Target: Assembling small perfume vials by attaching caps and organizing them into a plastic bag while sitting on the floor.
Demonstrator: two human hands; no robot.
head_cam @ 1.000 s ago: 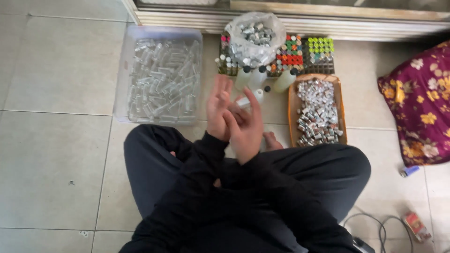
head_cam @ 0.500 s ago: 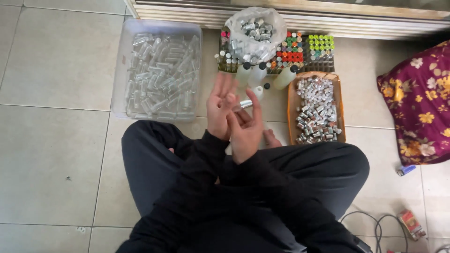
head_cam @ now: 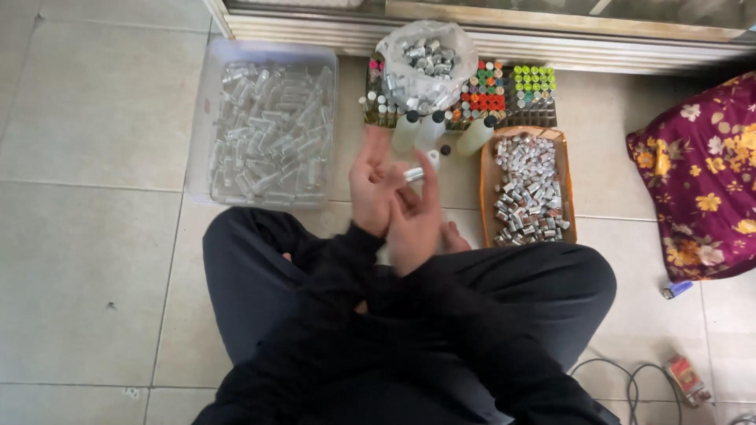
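head view: a small silver-capped vial (head_cam: pixel 413 174) is pinched between the fingertips of the left hand (head_cam: pixel 372 189) and the right hand (head_cam: pixel 415 223), both raised before the chest above the crossed legs, apparently so the cap can be worked. the left fingers are spread long, the right curled narrow on the vial. within easy reach ahead are set a clear bin (head_cam: pixel 264 130) of empty vials, a bag (head_cam: pixel 421 63) of caps, a rack (head_cam: pixel 504 90) of coloured tops and an orange tray (head_cam: pixel 526 189) of capped vials.
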